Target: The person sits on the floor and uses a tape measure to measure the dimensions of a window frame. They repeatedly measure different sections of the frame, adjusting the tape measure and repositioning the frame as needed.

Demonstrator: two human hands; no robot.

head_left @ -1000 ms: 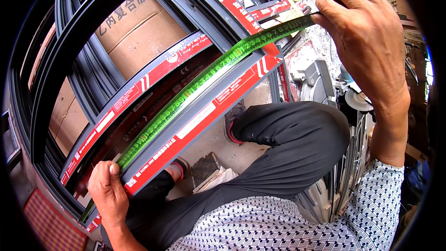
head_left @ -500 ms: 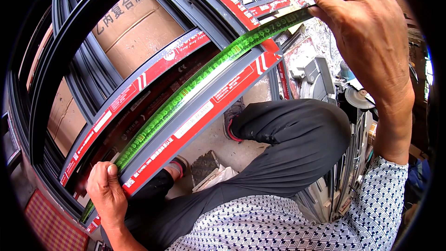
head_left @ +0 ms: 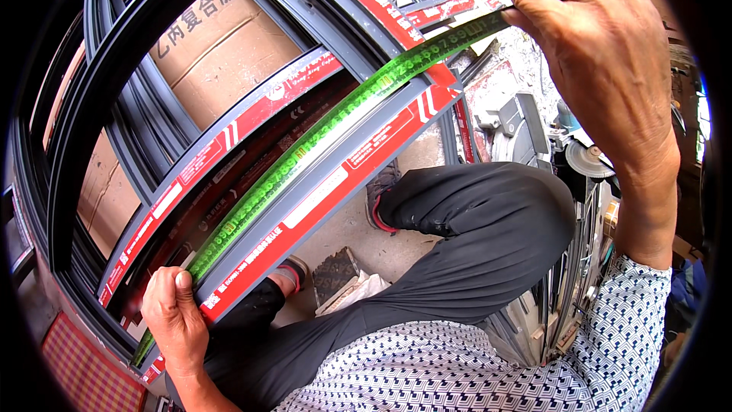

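Item: one green tape measure [head_left: 300, 154], stretched blade. Location: along the inner edge of the grey bar with red film [head_left: 267, 248], running between my two hands; whether it touches the bar the whole way, I cannot tell.

Left hand [head_left: 177, 313]: closed, thumb and curled fingers gripping the blade at the bar's lower-left stretch. A short length of green shows beyond it.

Right hand [head_left: 602, 61]: closed, the dark upper-right stretch of blade pinched between thumb and fingers, raised past the bar's corner. Whether the case sits in the palm, I cannot tell.

Surroundings: a second red-filmed bar [head_left: 217, 154], roughly parallel; dark frames [head_left: 145, 126] with brown cardboard [head_left: 229, 53] showing between them; a round disc [head_left: 589, 159], apart, below my right wrist.

Handling notes, my judgement: the blade reads best drawn taut and parallel to the edge, without twist. My right hand sits high, so lowering it would lay the blade flatter at the corner. Firm left thumb pressure should prevent creep. Eyes squarely above the mark would limit reading error. Loose tension risks a bow.
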